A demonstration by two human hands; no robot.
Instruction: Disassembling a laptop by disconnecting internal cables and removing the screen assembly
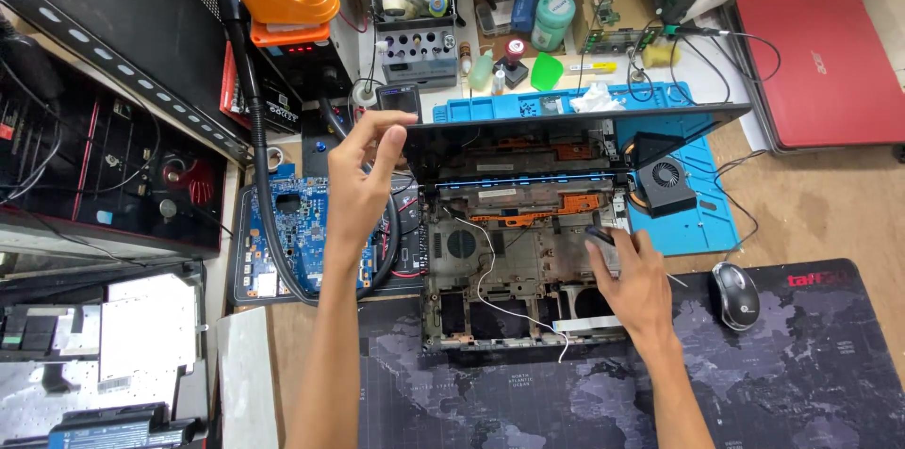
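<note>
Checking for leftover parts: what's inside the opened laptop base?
Inside the laptop base: a white cable, an orange-brown strip, and empty bays. The right hand covers the right inner edge.

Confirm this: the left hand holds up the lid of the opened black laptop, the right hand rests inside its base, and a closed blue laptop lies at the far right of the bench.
One detail is wrong: the closed laptop at the far right is red, not blue. The head view shows it. The rest stands: the left hand is at the corner of the raised lid of the opened black laptop, and the right hand rests inside its base.
</note>
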